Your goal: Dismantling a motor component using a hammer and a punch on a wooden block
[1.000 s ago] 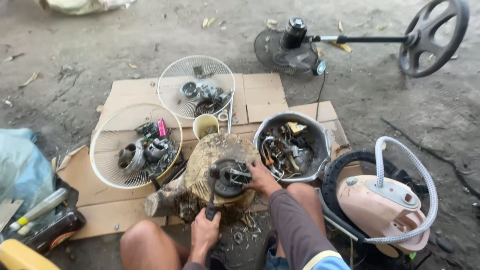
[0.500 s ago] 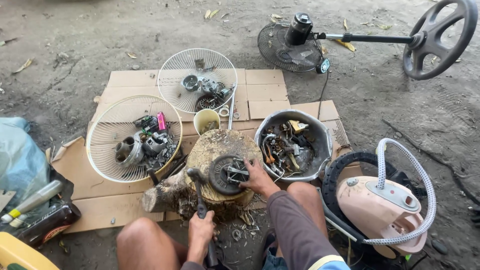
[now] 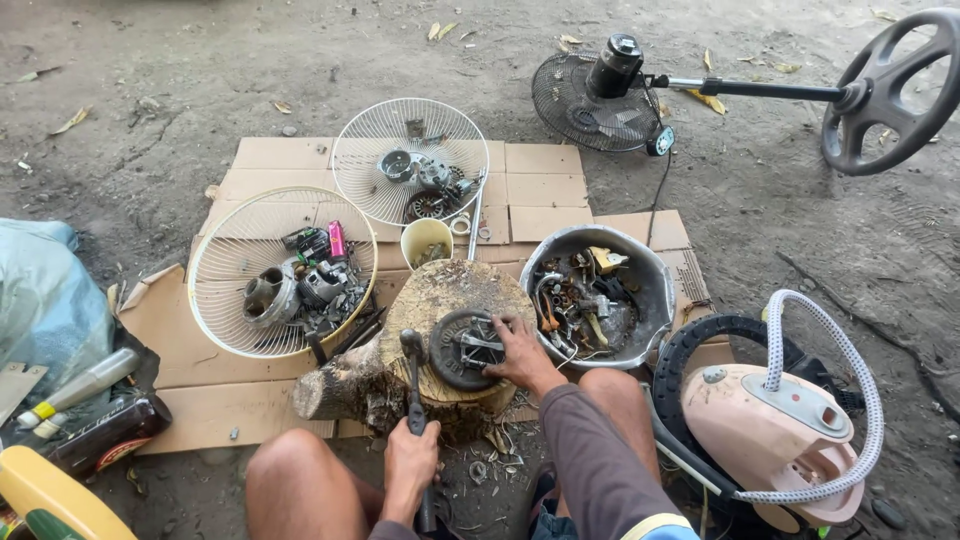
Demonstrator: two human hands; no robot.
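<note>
Your right hand lay spread, fingers pressed on the round dark motor part on top of the tree stump at the centre of the frame, the part just left of your palm. Your left hand, lower centre, was closed around the hammer, whose head rested on the stump just left of the motor part. A grey bowl of scrap sat just right of the stump.

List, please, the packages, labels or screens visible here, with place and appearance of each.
Dark bottle: lower left beside the cardboard, lying flat, with a red and white label.
Pale tube: just above it, lying, yellow band near the cap.
Blue-grey plastic bag: far left, crumpled.
No screens visible.
</note>
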